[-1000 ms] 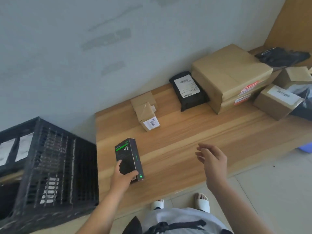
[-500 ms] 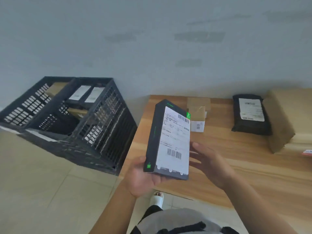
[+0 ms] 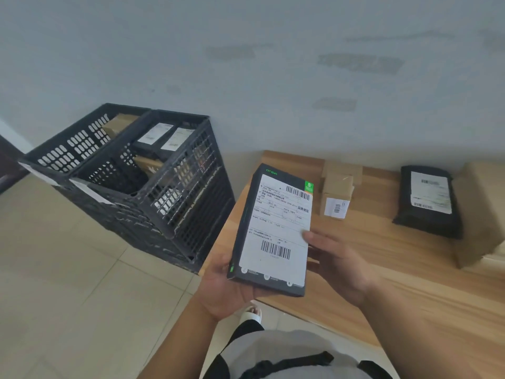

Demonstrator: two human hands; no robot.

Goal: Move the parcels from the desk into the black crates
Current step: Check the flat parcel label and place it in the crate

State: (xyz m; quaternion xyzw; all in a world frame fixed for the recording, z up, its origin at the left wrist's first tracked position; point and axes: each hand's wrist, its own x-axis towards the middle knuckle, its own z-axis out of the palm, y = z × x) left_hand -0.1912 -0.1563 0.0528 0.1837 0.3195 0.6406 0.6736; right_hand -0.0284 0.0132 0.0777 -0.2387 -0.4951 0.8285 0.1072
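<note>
Flat black box point(image 3: 273, 231), label up, cradled from below in left hand point(image 3: 226, 291), fingers curled under; right hand point(image 3: 336, 266) thumb steadying edge. Held between desk point(image 3: 382, 269) and black crates point(image 3: 153, 187). Best carried level leftward, lowered into open gap.

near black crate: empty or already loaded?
Loaded. The near black crate already holds parcels: two black ones with white labels on top and a brown box below. How full it is, cannot tell.
</note>
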